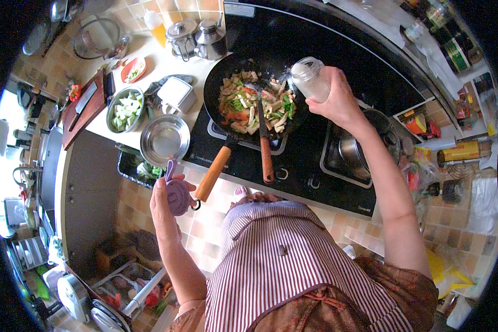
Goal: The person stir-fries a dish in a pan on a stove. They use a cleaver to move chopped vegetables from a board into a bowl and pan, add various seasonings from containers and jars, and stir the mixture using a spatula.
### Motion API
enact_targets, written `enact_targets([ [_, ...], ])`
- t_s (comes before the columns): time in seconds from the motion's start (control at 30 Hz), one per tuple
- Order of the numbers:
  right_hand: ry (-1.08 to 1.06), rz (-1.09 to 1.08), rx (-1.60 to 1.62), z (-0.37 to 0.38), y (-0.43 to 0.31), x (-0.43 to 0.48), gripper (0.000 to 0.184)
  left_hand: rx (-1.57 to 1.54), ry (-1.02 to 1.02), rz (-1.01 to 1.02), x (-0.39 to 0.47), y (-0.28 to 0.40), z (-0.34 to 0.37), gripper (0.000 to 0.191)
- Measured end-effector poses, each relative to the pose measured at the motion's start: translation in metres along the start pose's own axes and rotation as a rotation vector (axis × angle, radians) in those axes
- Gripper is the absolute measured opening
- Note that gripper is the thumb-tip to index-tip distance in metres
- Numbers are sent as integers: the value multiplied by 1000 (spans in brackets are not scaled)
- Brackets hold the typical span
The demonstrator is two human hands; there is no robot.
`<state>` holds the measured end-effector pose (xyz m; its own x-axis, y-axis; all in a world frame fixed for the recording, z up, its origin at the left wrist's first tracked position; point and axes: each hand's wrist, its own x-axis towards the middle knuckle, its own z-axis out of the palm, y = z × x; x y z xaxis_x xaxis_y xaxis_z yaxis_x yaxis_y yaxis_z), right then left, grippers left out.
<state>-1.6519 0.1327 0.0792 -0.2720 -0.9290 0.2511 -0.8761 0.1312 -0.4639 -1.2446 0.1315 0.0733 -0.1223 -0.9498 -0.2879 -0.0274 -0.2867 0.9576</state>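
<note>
My right hand (334,97) grips a clear jar (313,83) of white granules, tilted with its mouth toward the wok (213,93). In the wok lies a mix of sliced food (253,103) with pale strips, green pieces and some red. A spatula (265,153) with a wooden handle rests in it, the handle reaching over the wok's near rim. Between the fingers of my left hand (162,207) is a purple lid (177,198) with a strap, held beside the wok's wooden handle (213,174).
Left of the stove (303,166) stand a steel bowl (165,141), a bowl of cut pale-green vegetable (126,108), a white container (176,95) and a cutting board (83,108) with a knife (85,99). A lidded pot (350,151) sits on the right burner. Metal pots (211,39) stand behind.
</note>
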Motion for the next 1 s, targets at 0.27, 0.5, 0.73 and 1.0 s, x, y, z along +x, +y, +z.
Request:
enact_targets([
  [0.27,-122,82,987,-24,-40,-33,91,36,-25,466,14,73,70,39],
  [0.5,119,-235,676,-37,-74,-82,92,741,-317,1367,3,139,198,43],
  [0.73,118,-113,470,-89,-55,-122,74,756,-835,1314,-21,143,248,39],
  [1.0,-52,47,1026,-133,-5,-164,86,346,-1458,1429,-22,154,330,45],
])
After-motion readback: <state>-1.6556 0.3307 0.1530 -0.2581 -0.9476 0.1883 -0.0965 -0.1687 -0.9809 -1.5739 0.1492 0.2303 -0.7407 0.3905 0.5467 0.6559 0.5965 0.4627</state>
